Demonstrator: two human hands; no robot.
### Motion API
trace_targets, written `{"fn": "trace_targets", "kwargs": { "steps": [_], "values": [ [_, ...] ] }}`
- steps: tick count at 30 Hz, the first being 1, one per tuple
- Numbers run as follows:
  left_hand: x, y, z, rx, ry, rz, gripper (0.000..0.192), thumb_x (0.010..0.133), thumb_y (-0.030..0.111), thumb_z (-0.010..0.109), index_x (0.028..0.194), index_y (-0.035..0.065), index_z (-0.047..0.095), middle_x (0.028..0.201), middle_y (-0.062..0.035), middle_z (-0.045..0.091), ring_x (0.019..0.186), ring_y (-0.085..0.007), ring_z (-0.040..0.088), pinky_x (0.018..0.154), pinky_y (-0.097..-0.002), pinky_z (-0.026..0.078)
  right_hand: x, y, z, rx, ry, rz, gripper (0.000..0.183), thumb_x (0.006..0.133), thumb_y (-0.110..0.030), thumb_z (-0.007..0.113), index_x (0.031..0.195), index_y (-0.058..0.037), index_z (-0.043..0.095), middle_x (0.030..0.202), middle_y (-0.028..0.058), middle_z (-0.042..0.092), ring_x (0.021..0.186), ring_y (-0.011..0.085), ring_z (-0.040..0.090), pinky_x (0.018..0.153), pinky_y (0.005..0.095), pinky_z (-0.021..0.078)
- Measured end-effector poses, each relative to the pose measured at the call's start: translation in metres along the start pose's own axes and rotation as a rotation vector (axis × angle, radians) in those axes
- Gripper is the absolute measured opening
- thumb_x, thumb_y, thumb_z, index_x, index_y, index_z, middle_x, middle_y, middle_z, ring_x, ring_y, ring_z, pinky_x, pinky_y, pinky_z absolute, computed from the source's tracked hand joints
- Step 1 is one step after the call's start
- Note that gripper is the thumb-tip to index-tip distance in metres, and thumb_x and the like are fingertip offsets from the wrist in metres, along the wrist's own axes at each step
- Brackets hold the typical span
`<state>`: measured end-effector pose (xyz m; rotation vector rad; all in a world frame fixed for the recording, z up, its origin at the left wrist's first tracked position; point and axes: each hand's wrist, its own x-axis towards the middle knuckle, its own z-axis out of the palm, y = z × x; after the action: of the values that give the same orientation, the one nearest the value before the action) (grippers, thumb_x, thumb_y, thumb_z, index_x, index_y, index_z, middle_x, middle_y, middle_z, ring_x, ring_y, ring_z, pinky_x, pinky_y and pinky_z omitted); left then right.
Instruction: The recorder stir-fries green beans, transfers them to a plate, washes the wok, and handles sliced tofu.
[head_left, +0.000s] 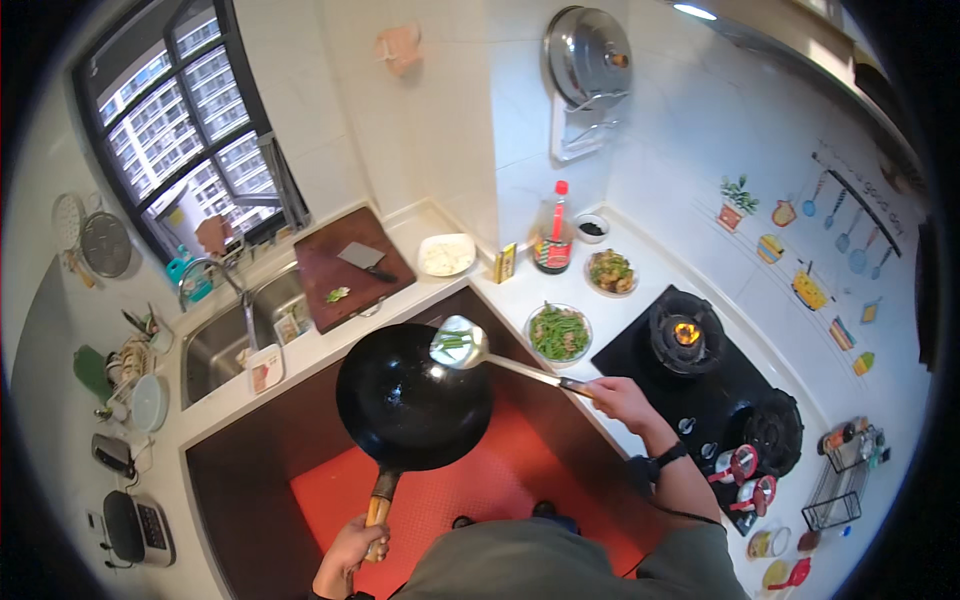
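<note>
My left hand (352, 550) grips the wooden handle of a black wok (405, 420), which hangs over the floor between the counter runs. The wok's inside looks bare and shiny. In my right hand (622, 403) is a metal wok spatula (454, 346), its blade over the wok's right rim with a few green pieces on it. Close beyond the spatula stands a bowl of green beans with bits of meat (559, 332). To the right, a flame burns in the rear gas burner (685, 333) of the black hob (637, 375).
A cleaver (363, 256) lies on a brown cutting board (352, 292) beside the sink (217, 367). Behind the beans are a plated dish (611, 271), a sauce bottle (553, 240) and a white bowl (447, 255). Red-lidded jars (739, 463) stand at the hob's near edge.
</note>
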<state>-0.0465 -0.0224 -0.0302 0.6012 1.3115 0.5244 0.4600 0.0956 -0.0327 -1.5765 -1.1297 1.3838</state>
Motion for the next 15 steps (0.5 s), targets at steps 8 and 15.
{"fn": "trace_targets", "kwargs": {
  "steps": [8,15],
  "values": [
    [0.025,-0.001,0.003,-0.057,-0.006,-0.017,0.011,0.083,0.002,0.054,0.092,0.0005,0.047,0.067,-0.0070,0.052,0.051,-0.0159,0.052,0.046,-0.0310,0.045,-0.054,0.008,-0.085,-0.216,0.525,-0.050,0.029,0.091,-0.026,0.060,0.095,0.0010,0.070,0.066,0.0009,0.059,0.060,0.0083,0.052,0.055,0.0247,0.0411],
    [0.034,-0.006,-0.001,-0.081,0.015,-0.042,0.013,0.083,0.002,0.054,0.094,-0.0002,0.048,0.067,-0.0072,0.051,0.051,-0.0162,0.052,0.046,-0.0313,0.044,-0.045,-0.005,-0.057,-0.619,0.731,-0.243,0.027,0.088,-0.028,0.061,0.094,-0.0024,0.070,0.085,0.0223,0.066,0.083,0.0386,0.065,0.073,0.0430,0.0508]
  ]
}}
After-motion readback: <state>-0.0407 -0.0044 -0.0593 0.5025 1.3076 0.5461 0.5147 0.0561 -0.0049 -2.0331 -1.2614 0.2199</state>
